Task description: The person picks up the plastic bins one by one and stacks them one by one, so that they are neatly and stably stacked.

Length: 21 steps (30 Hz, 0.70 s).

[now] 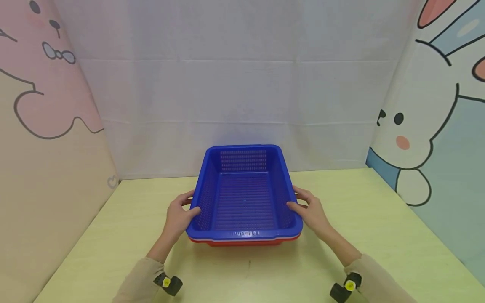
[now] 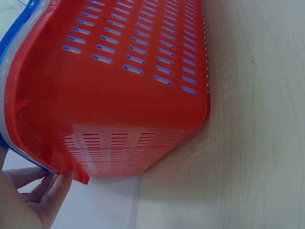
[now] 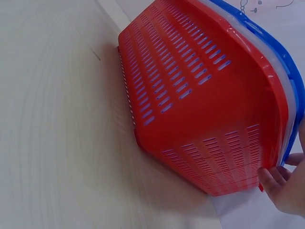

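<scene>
A blue plastic basket (image 1: 244,234) with slotted walls and floor is on top of a nested stack, its inside showing no contents. Below its rim runs the pale rim of a white basket (image 3: 289,95), and outermost is a red basket (image 2: 114,109) with rows of slots. My left hand (image 1: 179,216) grips the stack's left rim, thumb on the blue edge and fingers under the red one. On the opposite side, my right hand (image 1: 312,212) holds the right rim the same way. The red basket's base is right at the tabletop.
The stack is on a pale yellow wood-grain table (image 1: 144,210), towards its back edge. Behind it hangs a creased white sheet (image 1: 242,92). Walls with cartoon animals, including a white rabbit (image 1: 413,101), flank the table. Each wrist carries a small black camera (image 1: 172,285).
</scene>
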Each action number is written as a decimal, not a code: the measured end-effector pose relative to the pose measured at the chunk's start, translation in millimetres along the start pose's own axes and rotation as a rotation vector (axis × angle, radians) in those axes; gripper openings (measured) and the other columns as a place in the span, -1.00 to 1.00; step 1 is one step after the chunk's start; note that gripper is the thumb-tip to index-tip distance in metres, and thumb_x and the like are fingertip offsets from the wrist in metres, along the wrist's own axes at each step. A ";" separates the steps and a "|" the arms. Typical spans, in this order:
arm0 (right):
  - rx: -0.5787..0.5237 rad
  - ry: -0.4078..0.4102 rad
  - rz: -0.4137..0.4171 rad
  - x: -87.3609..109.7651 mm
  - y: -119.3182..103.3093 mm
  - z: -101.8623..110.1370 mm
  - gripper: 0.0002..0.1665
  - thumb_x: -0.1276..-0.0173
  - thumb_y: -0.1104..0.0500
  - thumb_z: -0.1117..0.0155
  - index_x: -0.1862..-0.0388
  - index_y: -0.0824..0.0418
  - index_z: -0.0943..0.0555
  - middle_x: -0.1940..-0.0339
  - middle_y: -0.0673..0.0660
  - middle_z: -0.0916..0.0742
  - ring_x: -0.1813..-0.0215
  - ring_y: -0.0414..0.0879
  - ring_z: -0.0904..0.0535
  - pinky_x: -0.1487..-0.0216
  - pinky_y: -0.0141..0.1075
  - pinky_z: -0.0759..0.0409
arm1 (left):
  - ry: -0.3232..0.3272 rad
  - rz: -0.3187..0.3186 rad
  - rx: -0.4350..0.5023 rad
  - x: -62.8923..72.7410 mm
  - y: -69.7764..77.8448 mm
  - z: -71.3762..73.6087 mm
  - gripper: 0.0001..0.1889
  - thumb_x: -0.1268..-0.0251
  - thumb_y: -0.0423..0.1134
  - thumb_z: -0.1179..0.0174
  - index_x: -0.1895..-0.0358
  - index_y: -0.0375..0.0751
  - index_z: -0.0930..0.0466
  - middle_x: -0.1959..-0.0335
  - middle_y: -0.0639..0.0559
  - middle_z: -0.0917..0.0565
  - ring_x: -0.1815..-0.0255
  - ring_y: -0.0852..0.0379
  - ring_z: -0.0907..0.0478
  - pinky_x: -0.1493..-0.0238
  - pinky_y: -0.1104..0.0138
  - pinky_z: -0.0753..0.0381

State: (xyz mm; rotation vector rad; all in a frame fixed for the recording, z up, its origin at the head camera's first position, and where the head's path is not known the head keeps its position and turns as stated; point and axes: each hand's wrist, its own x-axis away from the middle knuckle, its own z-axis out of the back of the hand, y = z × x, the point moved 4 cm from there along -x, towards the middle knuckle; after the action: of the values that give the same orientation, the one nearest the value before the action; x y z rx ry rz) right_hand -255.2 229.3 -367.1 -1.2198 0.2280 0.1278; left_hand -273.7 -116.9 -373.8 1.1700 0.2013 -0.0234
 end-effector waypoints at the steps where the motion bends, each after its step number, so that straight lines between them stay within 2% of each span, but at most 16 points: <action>1: 0.002 0.000 0.003 0.2 0.0 1.0 -0.41 -0.15 0.35 -0.26 -0.19 0.43 -0.38 -0.09 0.34 -0.51 0.00 -0.06 -0.49 0.04 -0.33 -0.54 | -0.001 0.001 -0.001 0.1 0.2 -0.8 -0.45 0.11 -0.51 -0.17 -0.12 -0.39 -0.44 0.01 -0.29 -0.53 0.03 -0.12 -0.48 0.24 0.37 -0.53; 5: 0.011 0.003 0.017 1.0 0.6 4.4 -0.41 -0.16 0.34 -0.26 -0.18 0.44 -0.38 -0.08 0.36 -0.51 -0.01 -0.07 -0.50 0.07 -0.37 -0.54 | -0.001 0.003 -0.009 1.0 1.8 -3.7 -0.45 0.11 -0.51 -0.17 -0.12 -0.39 -0.43 0.00 -0.28 -0.53 0.02 -0.12 -0.47 0.18 0.26 -0.56; 8: 0.016 0.003 0.029 1.8 1.3 6.8 -0.42 -0.16 0.33 -0.26 -0.18 0.44 -0.39 -0.09 0.36 -0.51 0.02 -0.18 -0.50 0.09 -0.42 -0.54 | -0.001 0.000 -0.007 2.2 3.1 -5.5 -0.45 0.11 -0.51 -0.17 -0.12 -0.40 -0.43 0.01 -0.29 -0.53 0.03 -0.12 -0.48 0.18 0.22 -0.56; 13: -0.004 0.001 0.037 2.3 2.6 10.2 -0.42 -0.16 0.35 -0.25 -0.18 0.47 -0.38 -0.08 0.38 -0.50 0.11 -0.42 -0.46 0.12 -0.50 -0.52 | 0.002 -0.006 -0.005 2.8 4.0 -8.5 -0.44 0.14 -0.51 -0.17 -0.12 -0.39 -0.44 0.01 -0.27 -0.54 0.05 -0.11 -0.49 0.21 0.27 -0.55; 21: -0.024 0.004 0.028 3.3 4.6 15.7 -0.42 -0.16 0.38 -0.24 -0.18 0.48 -0.37 -0.11 0.39 -0.48 0.13 -0.49 -0.45 0.14 -0.55 -0.50 | 0.007 -0.015 0.001 3.7 7.0 -14.1 -0.44 0.17 -0.50 -0.18 -0.09 -0.39 -0.46 0.05 -0.26 -0.56 0.07 -0.10 -0.51 0.27 0.32 -0.55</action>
State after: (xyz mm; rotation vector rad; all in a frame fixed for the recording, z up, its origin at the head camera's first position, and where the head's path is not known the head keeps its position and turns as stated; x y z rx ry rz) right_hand -251.3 245.6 -367.0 -1.2408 0.2475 0.1530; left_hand -271.3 -100.9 -373.3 1.1700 0.2164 -0.0327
